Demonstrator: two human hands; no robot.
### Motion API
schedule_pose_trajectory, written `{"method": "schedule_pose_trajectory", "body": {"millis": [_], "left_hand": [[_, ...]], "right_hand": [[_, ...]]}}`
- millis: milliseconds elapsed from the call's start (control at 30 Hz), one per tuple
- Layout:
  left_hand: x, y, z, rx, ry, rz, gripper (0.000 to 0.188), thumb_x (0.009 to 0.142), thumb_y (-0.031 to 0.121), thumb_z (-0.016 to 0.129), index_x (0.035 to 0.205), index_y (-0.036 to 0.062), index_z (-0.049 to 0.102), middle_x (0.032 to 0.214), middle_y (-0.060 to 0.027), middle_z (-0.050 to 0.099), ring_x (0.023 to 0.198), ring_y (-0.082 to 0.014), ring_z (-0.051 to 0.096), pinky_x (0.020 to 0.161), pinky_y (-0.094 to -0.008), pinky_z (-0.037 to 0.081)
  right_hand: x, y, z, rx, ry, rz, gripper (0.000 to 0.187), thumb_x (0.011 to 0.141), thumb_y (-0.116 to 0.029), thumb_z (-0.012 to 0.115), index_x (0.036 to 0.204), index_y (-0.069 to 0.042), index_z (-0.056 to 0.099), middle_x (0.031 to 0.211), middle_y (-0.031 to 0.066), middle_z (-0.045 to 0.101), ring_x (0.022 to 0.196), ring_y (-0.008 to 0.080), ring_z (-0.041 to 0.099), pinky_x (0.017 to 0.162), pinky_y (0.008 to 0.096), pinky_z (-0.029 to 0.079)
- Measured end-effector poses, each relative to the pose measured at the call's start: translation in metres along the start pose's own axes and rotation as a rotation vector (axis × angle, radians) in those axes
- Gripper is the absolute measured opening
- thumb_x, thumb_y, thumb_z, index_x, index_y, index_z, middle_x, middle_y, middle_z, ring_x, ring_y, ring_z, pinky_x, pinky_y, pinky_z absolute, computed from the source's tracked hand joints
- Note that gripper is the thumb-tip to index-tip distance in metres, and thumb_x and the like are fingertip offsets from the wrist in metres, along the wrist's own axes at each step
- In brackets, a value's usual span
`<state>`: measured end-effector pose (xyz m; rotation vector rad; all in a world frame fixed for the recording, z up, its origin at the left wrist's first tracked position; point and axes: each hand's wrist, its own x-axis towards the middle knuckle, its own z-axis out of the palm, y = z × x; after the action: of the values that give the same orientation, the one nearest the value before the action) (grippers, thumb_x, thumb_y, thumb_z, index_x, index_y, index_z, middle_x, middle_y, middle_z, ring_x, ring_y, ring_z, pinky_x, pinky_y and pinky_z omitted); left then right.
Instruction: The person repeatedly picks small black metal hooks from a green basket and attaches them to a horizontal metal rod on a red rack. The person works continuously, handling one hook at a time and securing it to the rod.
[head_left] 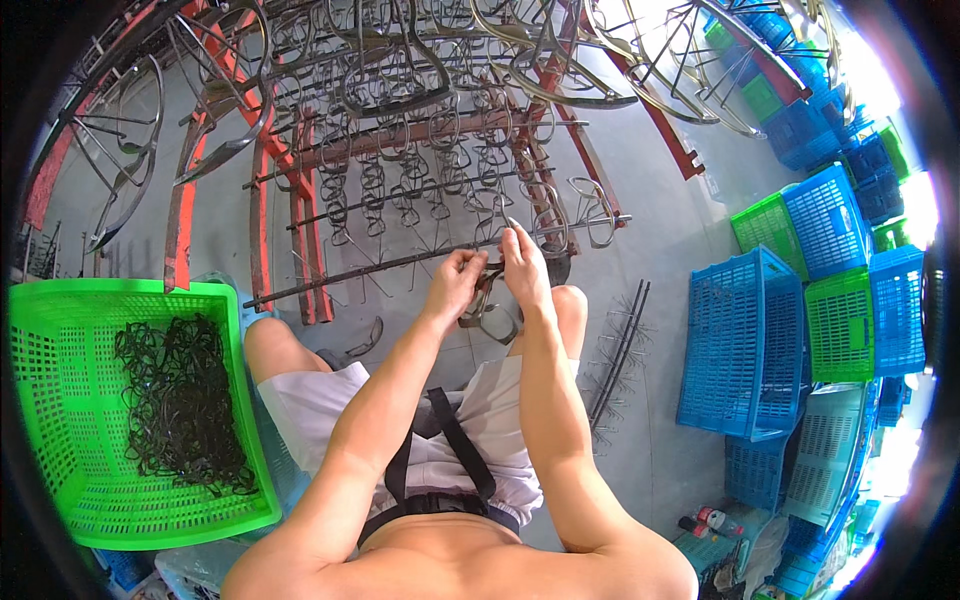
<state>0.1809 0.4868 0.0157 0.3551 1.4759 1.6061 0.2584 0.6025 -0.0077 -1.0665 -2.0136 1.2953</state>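
Note:
My left hand (454,288) is closed, with thumb and fingertips pinched on a small dark piece in front of my lap. Close beside it, my right hand (526,268) has its fingers pressed together and pointing forward, next to the rack's lowest hook bar (385,265). Between and just below the hands hangs a looped, glossy metal frame (491,322), shaped somewhat like an eyeglass frame. The fingers partly hide where it is gripped, and whether it hangs from the bar I cannot tell. Rows of similar looped frames (410,180) hang on the red rack (283,150) ahead.
A green basket (70,400) at my left holds a tangled heap of black looped frames (185,405). Blue crates (742,340) and green crates (840,325) are stacked at right. A spiked hook bar (620,350) lies on the floor; bottles (718,520) stand lower right.

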Motion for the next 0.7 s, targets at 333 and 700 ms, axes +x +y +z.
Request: {"method": "schedule_pose_trajectory", "body": {"millis": [333,700], "left_hand": [[-0.127,0.018,-0.054,0.578,0.143,0.476,0.019,0.088,0.005,0.053,0.106,-0.0002,0.052,0.088,-0.0147,0.065,0.08,-0.024,0.065,0.069,-0.0302,0.05],[-0.162,0.022,-0.143,0.397,0.48,0.426,0.025,0.078,-0.005,0.052,0.103,-0.0002,0.05,0.088,-0.0068,0.056,0.058,-0.0053,0.047,0.051,-0.0196,0.04]], "right_hand": [[-0.143,-0.076,0.007,0.377,-0.382,0.343,0.041,0.092,-0.028,0.048,0.12,0.001,0.046,0.092,0.0171,0.059,0.084,0.022,0.058,0.076,0.0326,0.046],[-0.059,-0.085,0.074,0.673,0.285,0.159,0.026,0.092,-0.021,0.052,0.105,0.001,0.056,0.056,-0.0012,0.044,0.045,0.0054,0.041,0.041,0.0231,0.037]]}}
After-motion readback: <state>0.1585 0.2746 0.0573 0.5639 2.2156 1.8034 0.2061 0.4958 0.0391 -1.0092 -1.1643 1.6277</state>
